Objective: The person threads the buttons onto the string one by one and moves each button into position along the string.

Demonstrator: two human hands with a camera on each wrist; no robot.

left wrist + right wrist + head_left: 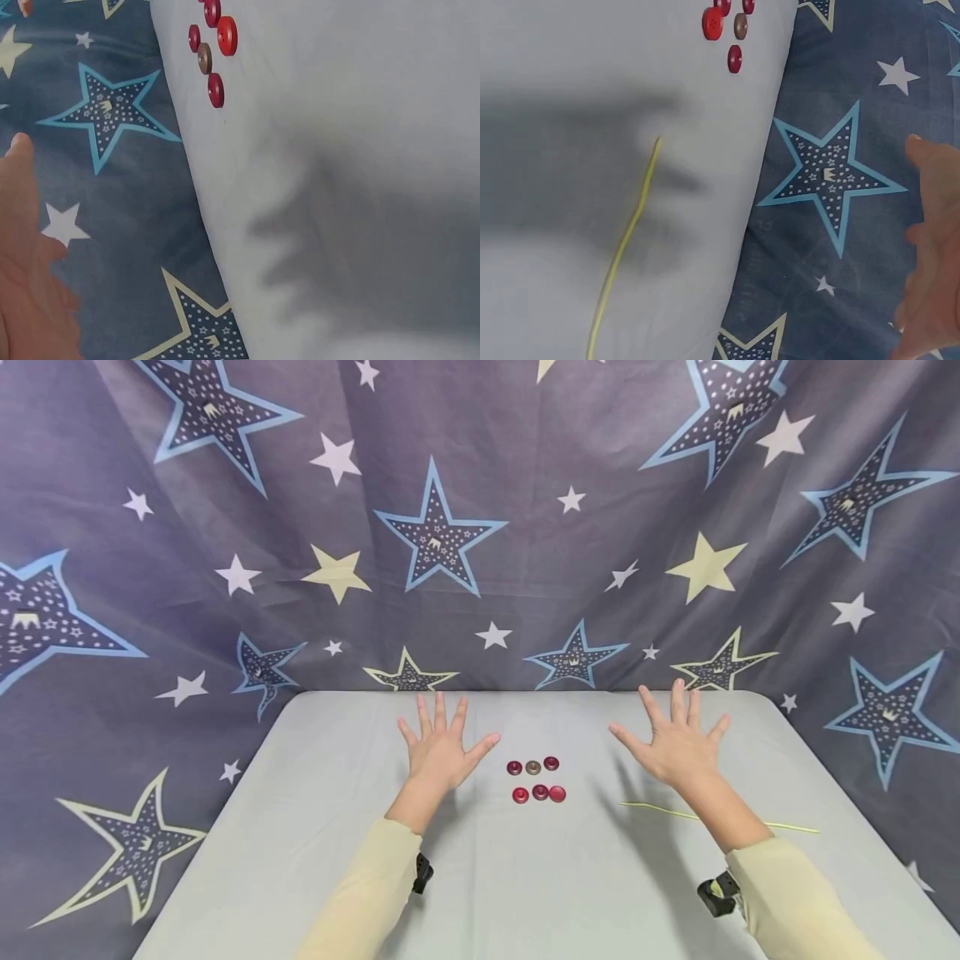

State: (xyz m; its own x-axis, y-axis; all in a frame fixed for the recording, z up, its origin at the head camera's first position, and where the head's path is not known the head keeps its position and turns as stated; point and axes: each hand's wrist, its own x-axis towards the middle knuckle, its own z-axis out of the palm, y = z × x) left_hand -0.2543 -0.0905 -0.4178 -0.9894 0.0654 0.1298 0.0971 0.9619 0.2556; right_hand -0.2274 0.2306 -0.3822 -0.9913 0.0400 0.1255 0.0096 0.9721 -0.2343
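Observation:
Both hands hover over the table with fingers spread and nothing in them. My left hand (438,753) is left of several round buttons, and my right hand (681,747) is to their right. The buttons lie flat in two short rows. A brown button (533,767) sits between two dark red ones in the back row. In the front row, a bright red button (557,794) is at the right end, against a dark red button (540,792). A thin yellow cord (791,828) lies on the table below the right hand, its middle hidden behind the right forearm.
A pale grey cloth covers the table (300,827). Behind it hangs a dark curtain (525,568) printed with stars. Black wrist devices, one a wrist mount (717,896), sit at the sleeve cuffs. Shadows of the hands fall on the cloth.

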